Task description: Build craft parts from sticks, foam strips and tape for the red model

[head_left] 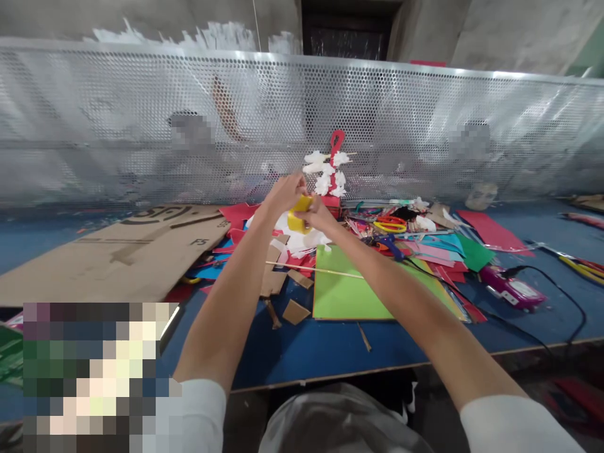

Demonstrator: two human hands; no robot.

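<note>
Both my arms reach out over the blue table [330, 352]. My left hand [283, 192] and my right hand [318, 217] meet around a small yellow roll of tape [300, 214], fingers closed on it from either side. Just behind the hands stands a small model with white flowers [325, 170] on sticks and a red loop on top. White paper lies under the hands. A thin wooden stick [311, 269] lies across a green sheet [344, 286] below my right forearm.
A large cardboard sheet [117, 251] lies at the left. Coloured paper scraps, scissors [389, 225] and a pink glue gun [512, 289] with a black cord lie at the right. A perforated metal screen [425, 126] closes off the back of the table.
</note>
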